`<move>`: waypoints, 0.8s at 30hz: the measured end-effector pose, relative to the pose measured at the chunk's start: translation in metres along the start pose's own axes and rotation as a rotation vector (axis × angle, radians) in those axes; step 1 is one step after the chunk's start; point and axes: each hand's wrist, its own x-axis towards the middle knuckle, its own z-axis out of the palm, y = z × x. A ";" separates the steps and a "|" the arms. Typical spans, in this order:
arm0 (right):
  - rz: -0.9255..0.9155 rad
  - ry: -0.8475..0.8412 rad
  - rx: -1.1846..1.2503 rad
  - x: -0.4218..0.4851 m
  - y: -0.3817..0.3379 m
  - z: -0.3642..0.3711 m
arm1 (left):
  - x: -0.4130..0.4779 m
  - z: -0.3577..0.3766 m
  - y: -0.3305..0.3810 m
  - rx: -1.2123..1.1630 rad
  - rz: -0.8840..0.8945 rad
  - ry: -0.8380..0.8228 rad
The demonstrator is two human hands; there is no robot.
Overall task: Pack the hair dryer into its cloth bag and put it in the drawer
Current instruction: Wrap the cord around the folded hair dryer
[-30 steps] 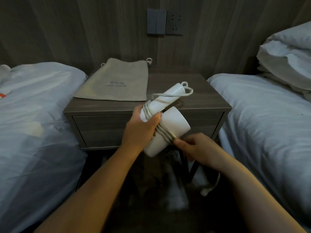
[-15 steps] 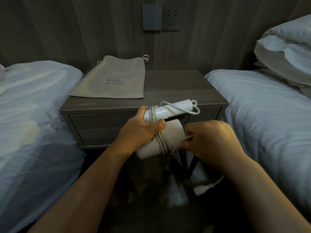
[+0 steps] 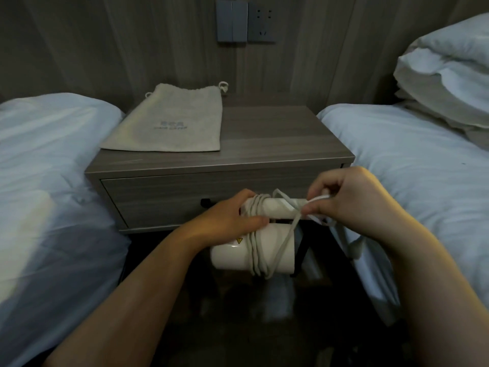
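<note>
White and folded up, the hair dryer (image 3: 267, 250) is held in the air, near the front of the drawer (image 3: 169, 197); the drawer is shut; the left hand (image 3: 225, 223) is wrapped around the dryer where the handle meets the body; a grey cord (image 3: 255, 250) goes round and round it; the right hand (image 3: 352, 205) pinches a loop of the cord at the handle's right end, its fingers (image 3: 321, 188) closed tight on it; the cloth bag (image 3: 172, 123) lies flat and far back on the left of the tabletop (image 3: 277, 139); a bed (image 3: 50, 181) sits on the left and another bed (image 3: 412, 165) on the right.
</note>
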 end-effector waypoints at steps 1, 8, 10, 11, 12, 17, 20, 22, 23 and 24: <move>0.012 0.031 0.020 0.001 0.002 0.001 | 0.000 0.001 0.000 -0.011 0.010 -0.011; -0.051 -0.036 0.048 0.009 0.011 0.017 | 0.000 0.010 0.000 -0.080 0.052 -0.061; -0.022 -0.070 -0.019 0.012 0.014 0.025 | 0.002 0.016 0.000 -0.113 0.054 -0.081; -0.004 -0.100 -0.049 0.013 0.016 0.027 | 0.002 0.019 0.001 -0.119 0.051 -0.086; 0.019 -0.131 -0.065 0.013 0.017 0.027 | 0.003 0.020 0.001 -0.123 0.047 -0.087; 0.102 -0.224 -0.123 0.014 0.022 0.034 | 0.004 0.019 -0.001 -0.113 0.041 -0.134; 0.121 -0.190 -0.121 0.016 0.026 0.039 | 0.004 0.019 -0.002 -0.110 0.052 -0.173; 0.141 -0.172 -0.101 0.018 0.030 0.040 | 0.004 0.018 -0.001 -0.136 0.037 -0.204; 0.146 -0.162 -0.087 0.018 0.033 0.041 | 0.004 0.018 0.000 -0.167 0.024 -0.215; 0.150 -0.147 -0.070 0.018 0.035 0.041 | 0.004 0.018 0.000 -0.179 0.018 -0.218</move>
